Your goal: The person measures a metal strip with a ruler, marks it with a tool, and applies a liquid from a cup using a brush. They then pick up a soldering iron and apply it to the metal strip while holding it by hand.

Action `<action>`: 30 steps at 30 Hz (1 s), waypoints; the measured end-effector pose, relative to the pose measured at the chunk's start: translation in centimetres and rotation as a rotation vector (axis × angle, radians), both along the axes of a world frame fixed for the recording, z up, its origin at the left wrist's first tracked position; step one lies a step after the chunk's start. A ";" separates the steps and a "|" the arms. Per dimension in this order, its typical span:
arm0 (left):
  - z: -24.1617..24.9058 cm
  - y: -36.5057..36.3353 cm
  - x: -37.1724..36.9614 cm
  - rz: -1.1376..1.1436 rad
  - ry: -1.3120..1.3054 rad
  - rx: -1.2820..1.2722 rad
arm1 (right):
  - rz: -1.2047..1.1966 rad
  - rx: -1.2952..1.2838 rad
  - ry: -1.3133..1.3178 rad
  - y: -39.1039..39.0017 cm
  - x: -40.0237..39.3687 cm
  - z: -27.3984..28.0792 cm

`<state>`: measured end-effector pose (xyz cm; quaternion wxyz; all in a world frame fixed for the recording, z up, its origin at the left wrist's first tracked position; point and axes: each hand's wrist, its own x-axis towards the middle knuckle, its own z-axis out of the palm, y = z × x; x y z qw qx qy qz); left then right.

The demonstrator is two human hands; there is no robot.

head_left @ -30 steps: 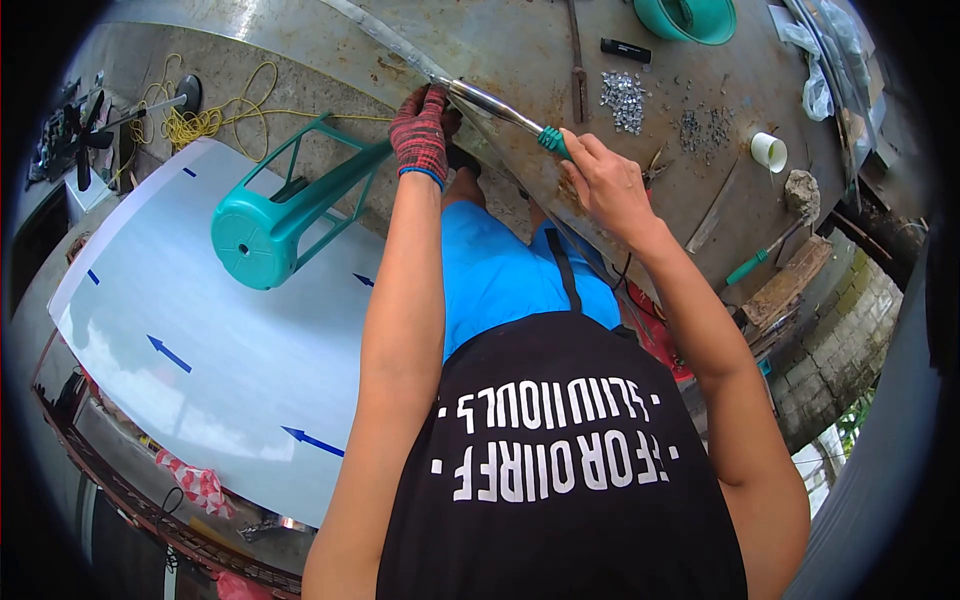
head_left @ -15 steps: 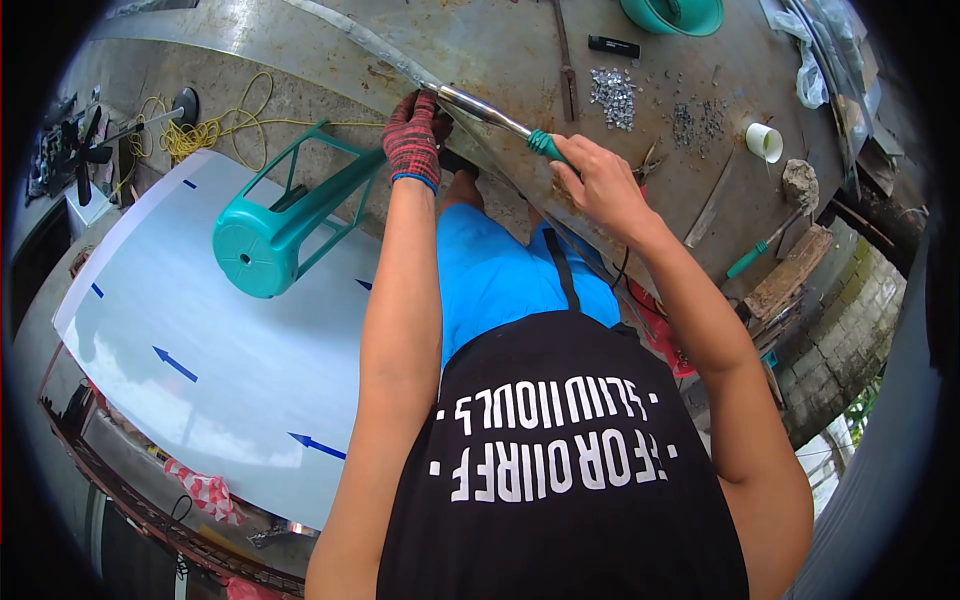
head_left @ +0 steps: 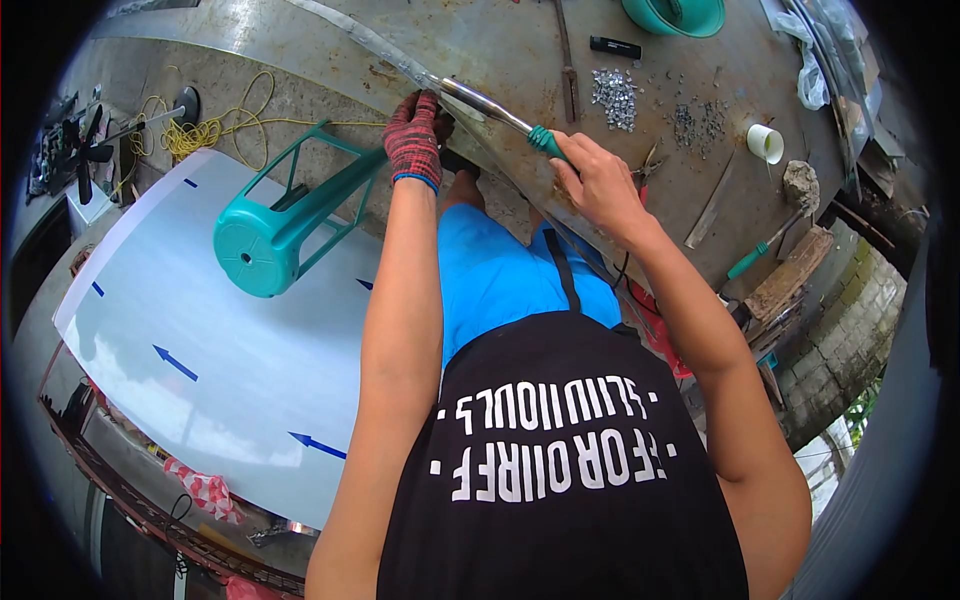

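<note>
My right hand, bare, is closed around the green ribbed handle of a long silver metal tool. The tool's far end lies close to a pale strip along the worktable's edge. My left hand wears a red and black knit glove. Its fingers are curled at the table edge, just below the tool's far end; what they grip is hidden. Red-handled pliers lie just beyond my right hand.
The metal worktable holds small silver pieces, darker bits, a black box, a green basin, a white cup and a green-handled tool. At left, a green stool lies tipped over a pale sheet.
The tool's far end has shifted very slightly to the right. Both hands stay almost where they were, with the same grip.
</note>
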<state>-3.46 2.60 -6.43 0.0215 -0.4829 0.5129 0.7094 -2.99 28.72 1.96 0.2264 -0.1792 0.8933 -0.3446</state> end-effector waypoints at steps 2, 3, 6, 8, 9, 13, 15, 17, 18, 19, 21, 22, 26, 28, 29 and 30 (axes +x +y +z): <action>-0.1 0.0 0.1 0.008 -0.009 -0.007 | 0.012 -0.015 0.009 0.0 -0.1 -0.2; 0.1 0.1 0.0 0.009 -0.011 -0.008 | 0.013 -0.016 0.008 0.0 -0.1 -0.2; 0.2 0.1 0.0 0.033 -0.017 0.009 | 0.020 -0.005 0.004 -0.1 -0.2 -0.3; -0.3 -0.1 0.1 0.024 0.014 0.032 | 0.034 0.006 0.011 -0.2 -0.1 -0.4; -0.4 -0.1 0.1 0.025 0.014 0.032 | 0.035 0.006 0.011 -0.1 -0.2 -0.4; -0.6 -0.2 0.2 0.016 0.017 0.021 | 0.105 0.061 0.101 0.1 -0.3 -0.7; -0.5 -0.2 0.2 0.014 0.021 0.022 | 0.132 0.074 0.144 0.1 -0.5 -0.8; 0.0 0.0 0.1 0.012 0.003 0.005 | 0.180 0.093 0.212 0.2 -0.7 -0.8; 0.1 0.0 0.0 0.010 0.002 0.005 | 0.179 0.093 0.212 0.2 -0.7 -0.8; 0.2 0.1 0.0 0.023 0.003 0.008 | 0.193 0.104 0.230 0.2 -0.8 -0.8; 0.4 0.2 -0.1 0.034 0.002 0.011 | 0.205 0.115 0.246 0.2 -0.7 -0.8; 0.5 0.2 -0.1 0.036 -0.012 0.015 | 0.209 0.113 0.246 0.1 -0.6 -0.8; 0.6 0.2 -0.1 0.027 -0.023 0.011 | 0.206 0.126 0.216 -0.1 -0.5 -0.5; 0.6 0.2 -0.1 0.017 -0.023 0.002 | 0.186 0.120 0.165 -0.3 -0.2 -0.3; 0.5 0.2 -0.1 0.009 -0.023 -0.006 | 0.166 0.114 0.114 -0.3 -0.1 -0.3; 0.5 0.2 -0.1 0.008 -0.023 -0.005 | 0.126 0.072 0.029 -0.3 0.0 -0.4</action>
